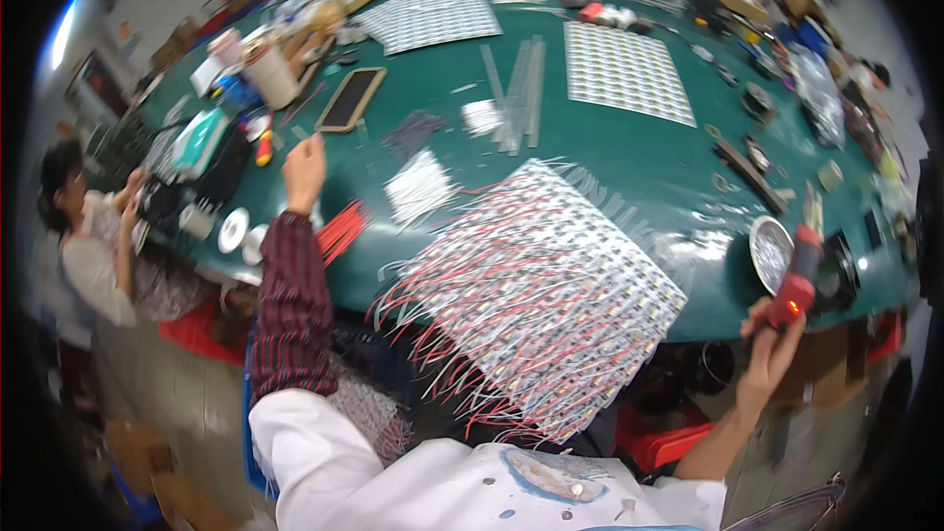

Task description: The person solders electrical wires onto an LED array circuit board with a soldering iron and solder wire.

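In my right hand point(769, 352) is a red and black soldering iron point(795, 293) with a lit orange light; its tip points away from me. Beside it stands a round bowl point(772, 252) of silvery material. Reaching over the table's left side, my left hand point(305, 173) has its fingers pinched together. Whatever they hold is too small to make out. Between my arms a white panel point(551, 295) of small circuit boards hangs over the front edge, covered in red and white wires. Red wires point(341, 232) and white wires point(418, 187) lie in bundles nearby.
A framed dark rectangular item point(352, 99) lies beyond my left hand. Clear strips point(523, 93) and more board panels point(629, 72) are farther back on the green table point(393, 265). A metal bar point(749, 175) lies at right. Another person point(93, 236) sits at left.
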Demonstrator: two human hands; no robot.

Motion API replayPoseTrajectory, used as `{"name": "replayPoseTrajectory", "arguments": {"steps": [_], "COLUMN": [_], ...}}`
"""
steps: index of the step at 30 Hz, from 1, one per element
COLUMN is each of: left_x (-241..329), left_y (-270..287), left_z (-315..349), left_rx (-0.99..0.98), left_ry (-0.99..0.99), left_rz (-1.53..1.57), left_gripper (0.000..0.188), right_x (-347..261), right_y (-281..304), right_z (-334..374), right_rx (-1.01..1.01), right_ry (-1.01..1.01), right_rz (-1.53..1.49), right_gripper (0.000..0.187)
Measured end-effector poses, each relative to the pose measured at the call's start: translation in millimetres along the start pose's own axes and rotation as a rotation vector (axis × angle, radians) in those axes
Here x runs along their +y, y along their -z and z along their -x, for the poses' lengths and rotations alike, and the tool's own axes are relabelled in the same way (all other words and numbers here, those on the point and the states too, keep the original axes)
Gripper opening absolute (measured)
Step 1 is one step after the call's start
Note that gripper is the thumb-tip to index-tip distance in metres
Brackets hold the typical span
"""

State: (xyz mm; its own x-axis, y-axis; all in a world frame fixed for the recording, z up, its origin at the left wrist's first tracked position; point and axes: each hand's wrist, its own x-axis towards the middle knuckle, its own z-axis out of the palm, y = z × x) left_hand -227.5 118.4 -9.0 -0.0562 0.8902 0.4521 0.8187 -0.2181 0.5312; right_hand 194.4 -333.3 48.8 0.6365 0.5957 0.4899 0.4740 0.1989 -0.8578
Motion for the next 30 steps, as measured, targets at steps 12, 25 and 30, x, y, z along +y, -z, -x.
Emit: {"name": "replayPoseTrajectory", "arguments": {"steps": [12, 25, 30], "left_x": [17.0, 1.5, 24.3], "left_y": [-21.1, -12.4, -21.5], "left_z": [18.8, 25.3, 26.4], "left_rx": [0.087, 0.178, 0.196], "left_ry": [-0.012, -0.075, -0.085], "left_rz": [0.206, 0.211, 0.226], "left_gripper": [0.029, 0.022, 0.023], "right_x": [63.2, 92.7, 105.4], "right_y": [-59.8, -103.0, -82.2], "right_z": [-80.6, -123.3, -121.3], "right_rx": [-0.157, -0.308, -0.257], "right_ry": [0.193, -0.004, -0.051], "right_rz": [1.103, 1.229, 1.253], "right_gripper": [0.06, 0.058, 0.053]}}
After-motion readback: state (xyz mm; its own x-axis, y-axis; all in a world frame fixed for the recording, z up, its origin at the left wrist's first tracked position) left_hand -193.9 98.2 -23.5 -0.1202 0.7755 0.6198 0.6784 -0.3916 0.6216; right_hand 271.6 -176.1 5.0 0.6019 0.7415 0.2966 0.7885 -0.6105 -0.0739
